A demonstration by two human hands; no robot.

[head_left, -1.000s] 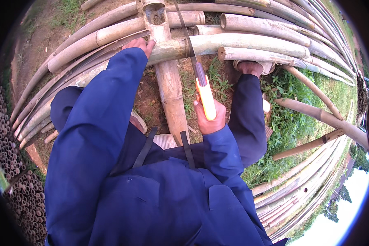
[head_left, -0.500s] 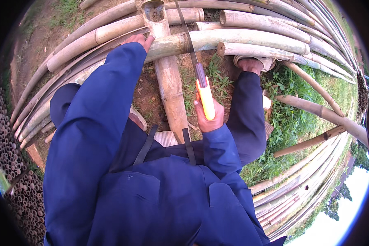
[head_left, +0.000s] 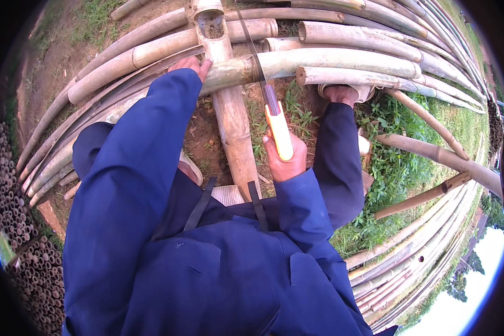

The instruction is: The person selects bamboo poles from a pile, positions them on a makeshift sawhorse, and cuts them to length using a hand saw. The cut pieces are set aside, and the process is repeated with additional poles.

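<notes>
A hand saw (head_left: pixel 279 126) with a yellow-and-white handle is gripped in my right hand (head_left: pixel 287 158). Its dark, narrow blade points away from me and crosses a thick, pale bamboo pole (head_left: pixel 336 60); I cannot make out how deep it sits. To the left of the blade, my left hand (head_left: pixel 189 66) is closed over the same pole, thumb toward the saw. Under that pole runs a bamboo support (head_left: pixel 232 126), sloping up from between my legs, with a hollow opening near its far end.
Several long bamboo poles (head_left: pixel 364 38) lie beyond the work. At the right are crossed bamboo legs (head_left: pixel 431 147), green plants (head_left: pixel 397 145) and more poles (head_left: pixel 414 241). A stack of cut bamboo ends (head_left: pixel 17 218) fills the left edge. My feet stand either side of the support.
The saw has slid slightly away from me across the pole. My left hand keeps its place on the bamboo, and the whole view has shifted a little.
</notes>
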